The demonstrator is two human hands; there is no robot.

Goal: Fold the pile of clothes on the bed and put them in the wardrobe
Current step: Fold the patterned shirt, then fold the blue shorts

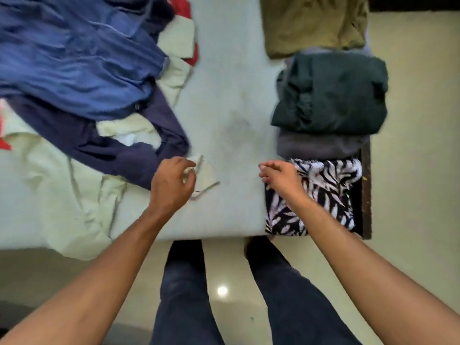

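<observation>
Left hand: the left hand (171, 181) is clenching, fingers and thumb pinching a loose corner of the cream cloth (207, 174), a little in from the bed's near edge.
Right hand: the right hand (282, 176) is hovering with fingers loosely curled. Nothing is showing between them, so it looks released, though blur is softening the fingertips.
Under the right hand: it is hanging over the inner corner of the leaf-print fold (328, 192), which is sitting at the bed's near right corner.
Cream cloth, handling: it is looking thin, light and floppy, creasing wherever it lies. I judge it will drag and sag rather than hold any shape.
Where to grip: the pinched corner is a good start, and a second corner or hem for the free hand should let it be shaken flat.
What is pinning it: the navy garment (119, 150) is lying right beside the pinched corner and may be overlapping the cream cloth. Pulling hard risks dragging it along.
Pile: the blue garment (74, 61) is sprawling over the far left of the bed (224, 95), still unfolded.
Folded row: the grey fold (321, 146), dark green fold (333, 93) and olive fold (313, 23) are running up the right edge.
Wardrobe: not showing here.
</observation>
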